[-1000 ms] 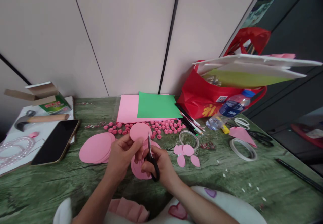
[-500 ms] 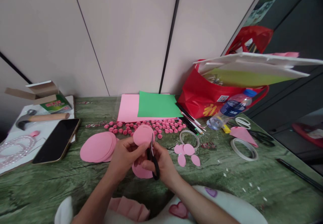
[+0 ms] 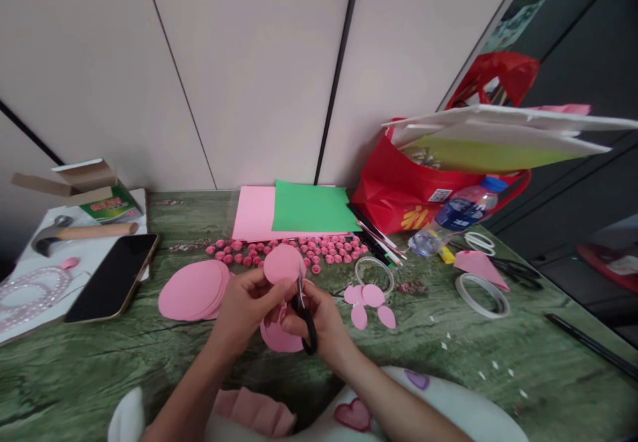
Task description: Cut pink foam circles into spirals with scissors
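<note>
My left hand (image 3: 246, 309) pinches a pink paper circle (image 3: 282, 264) and holds it upright above the green table (image 3: 149, 355). My right hand (image 3: 321, 319) grips small black-handled scissors (image 3: 303, 309), whose blades point up and meet the circle's right edge. Under my hands lies another pink paper round (image 3: 280, 337). To the left, a stack of pink circles (image 3: 193, 289) lies flat. Small cut pink petals (image 3: 369, 302) lie to the right of my right hand.
Pink beads (image 3: 299, 250) are scattered behind the hands, before pink and green paper sheets (image 3: 294, 211). A phone (image 3: 112, 277), hammer (image 3: 74, 234) and box (image 3: 94, 193) sit left. Right: red bag (image 3: 413, 193), water bottle (image 3: 456, 216), tape rolls (image 3: 481, 294), pens (image 3: 379, 239), second scissors (image 3: 516, 270).
The pink circle has shifted slightly right and turned in my left hand, and the scissors have closed in on its edge. Everything else on the table has stayed put.
</note>
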The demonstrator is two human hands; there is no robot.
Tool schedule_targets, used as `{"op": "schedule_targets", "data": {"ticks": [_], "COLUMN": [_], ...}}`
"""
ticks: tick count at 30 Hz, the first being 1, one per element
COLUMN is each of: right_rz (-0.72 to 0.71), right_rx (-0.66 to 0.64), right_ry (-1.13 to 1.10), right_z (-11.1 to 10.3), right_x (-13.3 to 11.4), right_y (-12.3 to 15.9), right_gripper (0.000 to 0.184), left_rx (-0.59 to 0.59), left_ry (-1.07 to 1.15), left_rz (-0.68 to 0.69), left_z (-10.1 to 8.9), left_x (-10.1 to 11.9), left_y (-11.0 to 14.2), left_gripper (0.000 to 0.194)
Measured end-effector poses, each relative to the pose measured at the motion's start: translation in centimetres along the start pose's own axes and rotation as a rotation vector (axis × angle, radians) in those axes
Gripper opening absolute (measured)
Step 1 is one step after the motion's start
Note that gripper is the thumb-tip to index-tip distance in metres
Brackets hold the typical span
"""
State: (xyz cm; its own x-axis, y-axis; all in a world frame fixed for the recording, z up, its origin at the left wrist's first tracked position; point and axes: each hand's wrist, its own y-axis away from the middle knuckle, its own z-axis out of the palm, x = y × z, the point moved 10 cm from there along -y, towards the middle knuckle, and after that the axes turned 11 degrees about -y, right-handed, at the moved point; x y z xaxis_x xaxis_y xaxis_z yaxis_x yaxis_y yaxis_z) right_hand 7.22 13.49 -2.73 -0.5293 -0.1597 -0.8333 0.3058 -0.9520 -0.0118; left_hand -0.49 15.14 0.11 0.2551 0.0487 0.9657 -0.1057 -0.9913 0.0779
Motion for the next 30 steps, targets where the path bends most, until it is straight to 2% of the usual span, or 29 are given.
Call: {"op": "schedule_targets", "data": {"ticks": [7,14,23,30], "right_rz": [-0.036,0.023,0.029,-0.010], "right_rx": [0.027,0.078,0.072,0.051], "right_ry": [0.024,0.024,0.024,0.005], "right_z": [-0.6,-1.2,-1.1,-0.8], "right_x": [0.0,0.6,1.1,1.3], "right_y": [0.0,0.0,0.3,0.2], "right_gripper": [0.040,0.039,0.031,0.032], "left_rx": [0.003,0.024,0.054,0.040], "left_ry": [0.020,0.034,0.110,0.030], "left_rz": [0.020,0.034,0.049,0.079], "left_z": [-0.2,-0.5,-0.6,-0.1], "left_x": [0.1,0.1,0.5,1.0], "left_y": [-0.1,-0.1,0.0,0.2], "left_gripper": [0.013,0.010,0.020,0.025]}}
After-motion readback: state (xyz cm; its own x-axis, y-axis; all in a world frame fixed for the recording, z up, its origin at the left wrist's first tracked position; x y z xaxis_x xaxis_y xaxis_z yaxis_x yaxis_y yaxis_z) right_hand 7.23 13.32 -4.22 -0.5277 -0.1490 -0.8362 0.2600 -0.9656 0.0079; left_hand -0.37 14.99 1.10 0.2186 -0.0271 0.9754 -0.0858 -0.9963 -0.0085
